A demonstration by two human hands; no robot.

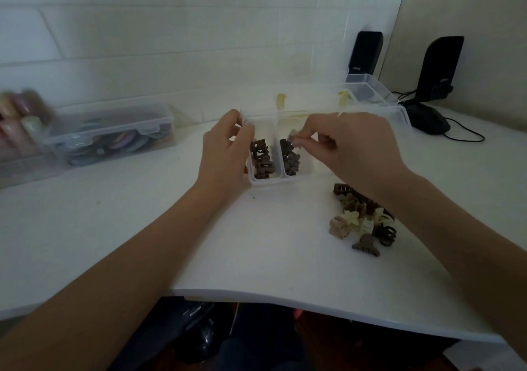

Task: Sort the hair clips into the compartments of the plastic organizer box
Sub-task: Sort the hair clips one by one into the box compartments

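Observation:
A clear plastic organizer box (268,183) stands in the middle of the white table, its lid (313,99) raised behind it. Dark brown hair clips fill its left compartment (261,161) and the one beside it (290,158). My left hand (225,151) grips the box's left wall. My right hand (345,145) hovers over the second compartment, pinching a small pale beige clip (292,136) between thumb and fingers. A loose pile of brown, beige and cream clips (362,219) lies on the table under my right forearm.
A closed clear case of coloured items (114,133) sits at the left, with a blurred stack of containers (20,122) beyond it. Two black speakers (365,52) (439,68) with cables and another clear tub (370,85) stand at the back right. The table's front edge (313,302) is near.

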